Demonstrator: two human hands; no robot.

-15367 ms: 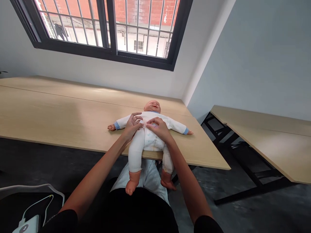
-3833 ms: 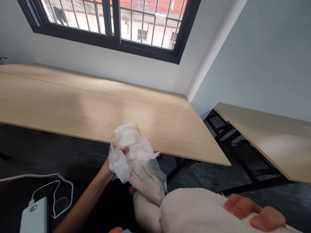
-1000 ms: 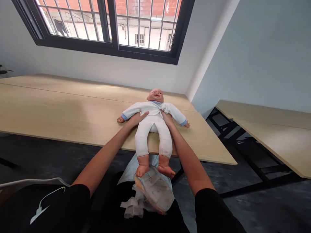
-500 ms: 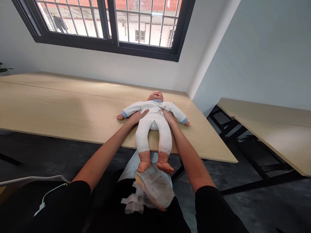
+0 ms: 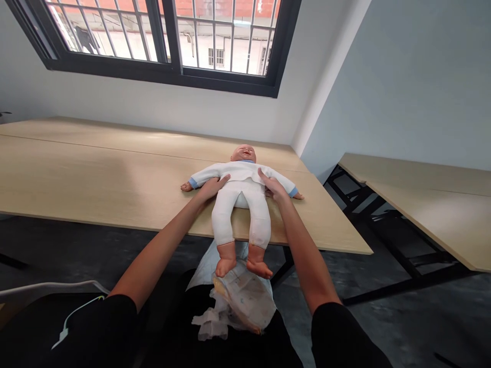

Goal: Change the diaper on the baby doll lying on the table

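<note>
The left hand point(image 5: 212, 189) lies open against the doll's side just below its arm, fingers extended and not clenched. The right hand point(image 5: 273, 185) rests on the opposite side, fingers slightly curved over the cloth without a visible firm grip. Between them, a vinyl baby doll in a white long-sleeved suit with blue cuffs point(image 5: 241, 171) lies on its back on the table, its bare vinyl feet reaching past the near edge toward the person. Below those feet, a crumpled white disposable diaper point(image 5: 245, 301) rests on the person's black-clothed lap, with small printed marks too small to read. Left of the left forearm, a thin white cable point(image 5: 79, 312) lies across dark fabric. The light wood table point(image 5: 95, 174) stretches beyond both hands toward a pale wall point(image 5: 115, 107), beneath a black-framed window point(image 5: 161, 82) with metal bars and buildings outside. Right of the right hand, a second light wood table point(image 5: 422, 209) stands on a black metal frame above a dark floor point(image 5: 383, 327).
</note>
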